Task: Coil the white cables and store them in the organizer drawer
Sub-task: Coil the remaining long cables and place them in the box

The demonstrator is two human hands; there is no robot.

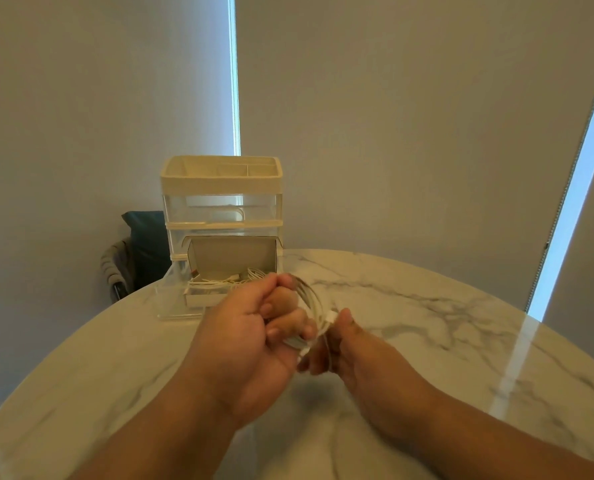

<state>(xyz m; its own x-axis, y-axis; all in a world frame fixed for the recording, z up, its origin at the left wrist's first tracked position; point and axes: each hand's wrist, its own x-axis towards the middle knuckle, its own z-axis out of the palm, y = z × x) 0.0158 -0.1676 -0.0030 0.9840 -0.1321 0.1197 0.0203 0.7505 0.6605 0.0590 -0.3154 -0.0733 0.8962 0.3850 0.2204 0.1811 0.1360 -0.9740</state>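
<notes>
I see my left grip (250, 327) curled tight round a coiled white cable (312, 301), held over the marble bench (427, 323). My right grip (344, 344) pinches the cable's loose end near its plug. Behind them the organizer (221, 183) stands on the bench with its bottom drawer (198, 301) pulled out, more white cables (226, 280) lying inside.

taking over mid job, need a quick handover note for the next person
Left hand grips a white coil above the table.
Right hand pinches the coil's loose end.
The organizer's bottom drawer is pulled open, with other cables already inside.
Left to do: finish the wrap, put the coil in the drawer, then probably shut it.
</notes>
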